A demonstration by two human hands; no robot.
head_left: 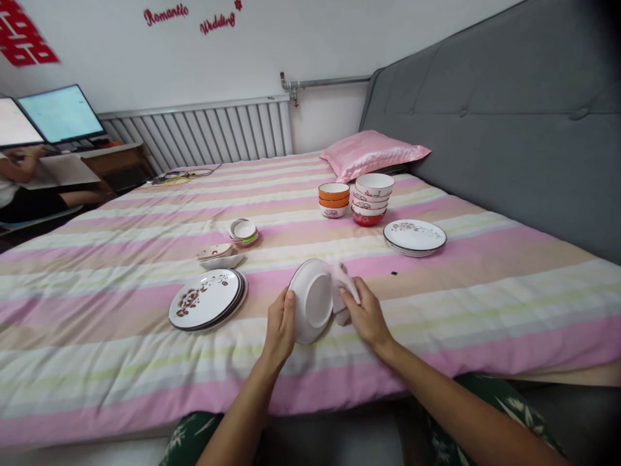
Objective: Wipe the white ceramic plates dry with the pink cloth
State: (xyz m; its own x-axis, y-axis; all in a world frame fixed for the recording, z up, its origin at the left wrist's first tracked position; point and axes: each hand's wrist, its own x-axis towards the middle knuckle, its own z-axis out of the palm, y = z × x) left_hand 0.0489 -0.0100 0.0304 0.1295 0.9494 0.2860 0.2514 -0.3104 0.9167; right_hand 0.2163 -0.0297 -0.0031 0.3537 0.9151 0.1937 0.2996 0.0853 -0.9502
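Note:
My left hand (281, 323) grips the left rim of a white plate (313, 301), which is tilted up with its underside facing me. In my right hand (363, 314) is a pale pink cloth (342, 291), bunched in the fingers against the plate's right edge. To the left lies a stack of flower-patterned plates (206, 301) with dark rims. Another stack of white plates (414, 236) sits to the right, beyond my right hand. The plate's front face is hidden from me.
Further back are orange-topped bowls (334, 194), a taller stack of bowls (372, 197), small dishes (244, 232) and oval dishes (218, 257). A pink pillow (371, 154) rests by the grey headboard (509, 110). At far left a person (29, 171) sits near monitors (63, 113).

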